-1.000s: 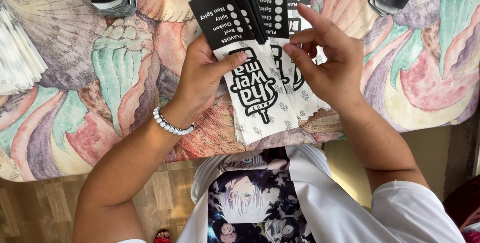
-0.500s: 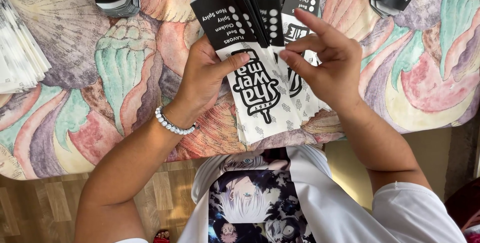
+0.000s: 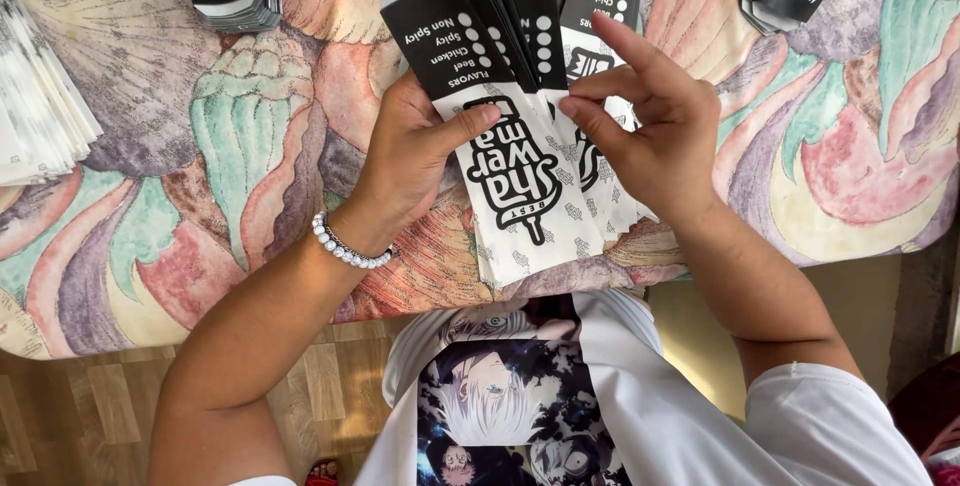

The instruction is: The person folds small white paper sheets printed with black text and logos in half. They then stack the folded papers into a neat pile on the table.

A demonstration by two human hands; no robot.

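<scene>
above a shell-patterned bench [image 3: 150, 146], the left hand [image 3: 415, 151] fans a sheaf of paper sleeves [image 3: 520, 166], thumb clamping them so edges stagger; the right hand [image 3: 650, 131] pinches the next sleeve's edge between fingers [image 3: 585, 116].

The sleeves [image 3: 520, 176] fanned between the left hand [image 3: 415, 151] and right hand [image 3: 655, 136] look like matt paper; beneath both hands lies a printed cloth [image 3: 150, 196], smooth, over wood-look flooring [image 3: 110, 396].
</scene>
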